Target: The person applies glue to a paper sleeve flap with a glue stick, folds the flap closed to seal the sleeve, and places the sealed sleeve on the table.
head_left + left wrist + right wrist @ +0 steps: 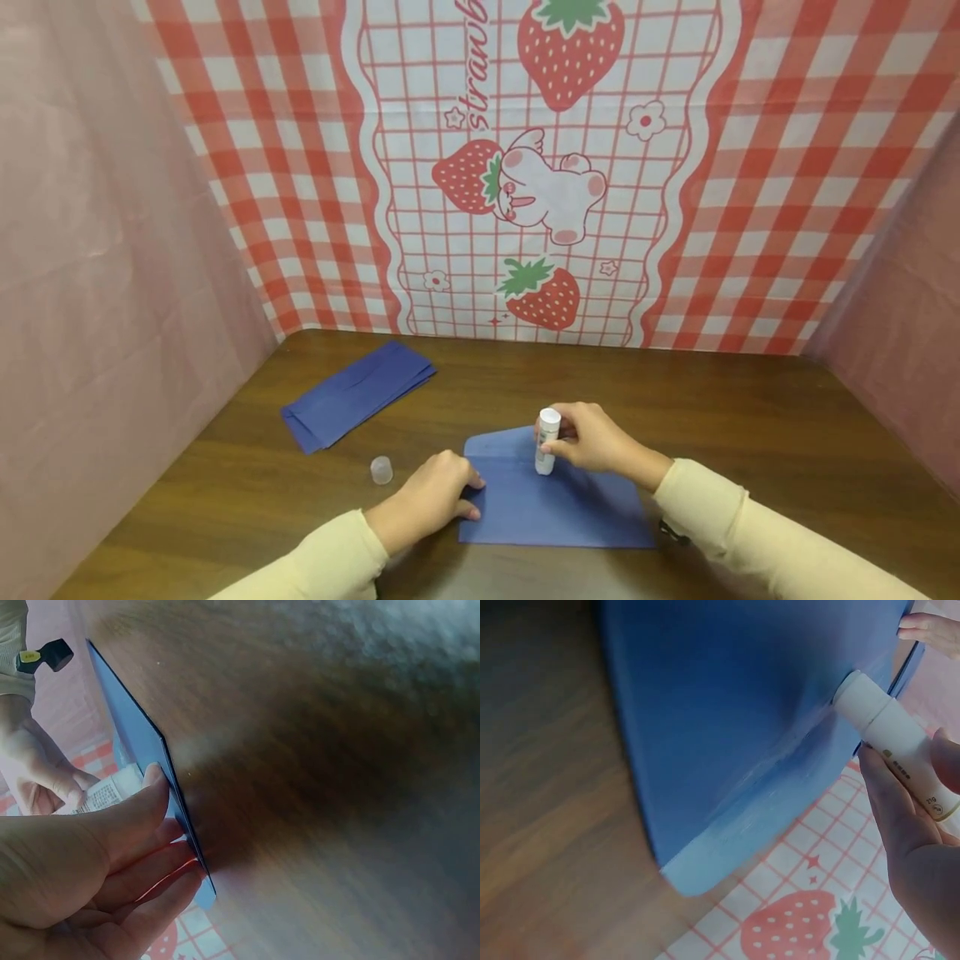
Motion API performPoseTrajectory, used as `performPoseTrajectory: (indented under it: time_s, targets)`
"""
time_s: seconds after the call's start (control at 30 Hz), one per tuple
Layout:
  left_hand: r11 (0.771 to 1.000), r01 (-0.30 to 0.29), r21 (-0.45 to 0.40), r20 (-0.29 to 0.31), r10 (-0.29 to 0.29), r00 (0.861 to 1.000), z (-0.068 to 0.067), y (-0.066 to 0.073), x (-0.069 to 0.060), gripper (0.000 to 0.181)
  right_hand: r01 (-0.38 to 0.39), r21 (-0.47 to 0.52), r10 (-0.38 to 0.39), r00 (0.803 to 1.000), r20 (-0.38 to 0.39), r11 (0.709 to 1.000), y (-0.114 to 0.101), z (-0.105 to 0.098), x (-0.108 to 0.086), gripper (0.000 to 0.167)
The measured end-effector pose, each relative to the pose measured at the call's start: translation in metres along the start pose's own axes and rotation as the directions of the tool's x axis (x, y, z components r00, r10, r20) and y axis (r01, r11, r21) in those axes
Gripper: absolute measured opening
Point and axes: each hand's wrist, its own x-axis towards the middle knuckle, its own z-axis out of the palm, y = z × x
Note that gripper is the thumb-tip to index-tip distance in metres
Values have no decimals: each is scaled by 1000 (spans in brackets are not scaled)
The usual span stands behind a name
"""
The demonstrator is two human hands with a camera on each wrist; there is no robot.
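Note:
A blue envelope point(555, 517) lies flat on the table with its flap point(495, 443) unfolded toward the back. My right hand point(600, 440) grips a white glue stick point(547, 442) between thumb and fingers, holding it nearly upright. Its lower end touches the envelope near the flap fold, and pale streaks point(761, 769) show along that fold in the right wrist view. At the envelope's left edge, my left hand point(431, 500) rests with thumb and fingertips pressing the paper; the left wrist view shows the thumb point(154, 780) on the blue surface.
A clear cap point(381, 470) stands on the wooden table point(750, 417) left of my left hand. Farther back on the left lies a small pile of blue envelopes point(360, 396). A strawberry-patterned cloth point(555, 183) hangs behind the table, with pink cloths at both sides.

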Motion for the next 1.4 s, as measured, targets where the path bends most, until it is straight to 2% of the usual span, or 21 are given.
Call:
performPoseTrajectory:
  time_s: [0.2, 0.63, 1.07, 1.2, 1.3, 1.4]
  targets:
    - [1000, 1, -12, -8, -1, 1000, 2, 2, -1, 34, 3, -26, -3, 1000, -4, 1000, 6, -8, -10, 15]
    - [1000, -3, -5, -14, 3, 1000, 1, 0, 0, 33, -10, 7, 10, 1000, -28, 1000, 17, -24, -24, 16]
    - [1000, 1, -4, -28, -1, 1000, 2, 0, 1, 32, -90, 4, 90, 995, -36, 996, 28, -37, -38, 17]
    - [1000, -13, -28, -38, 12, 999, 3, -1, 0, 33, -88, -3, 88, 996, -34, 996, 29, -40, -42, 19]
    - [999, -1, -51, -36, -1, 999, 3, -3, -1, 34, -83, -21, 83, 996, -33, 996, 29, -41, -44, 18]
    - [1000, 18, -15, -23, -19, 1000, 0, -2, 0, 35, -96, -23, 95, 995, -39, 995, 30, -44, -43, 16]
